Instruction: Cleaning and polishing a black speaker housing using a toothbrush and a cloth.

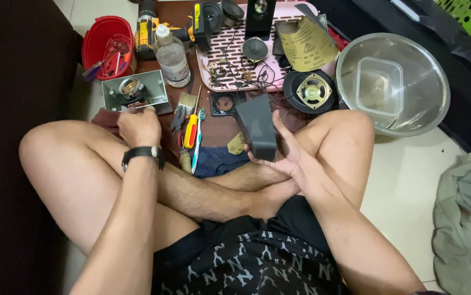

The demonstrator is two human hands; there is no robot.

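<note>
One black speaker box [257, 127] within right-hand fingers [287, 145]

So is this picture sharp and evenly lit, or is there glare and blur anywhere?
Head view: mostly sharp, lit from above; bright glare on the steel bowl rim and floor tiles; the left edge falls into deep shadow; the left hand looks slightly soft, the right hand gripping the dark speaker box is crisp; wide-lens bending stretches the corners.

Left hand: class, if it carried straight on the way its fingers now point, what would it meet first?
Probably the grey metal box just beyond the left hand; its fingertips look almost on it, though depth is unclear.
</note>
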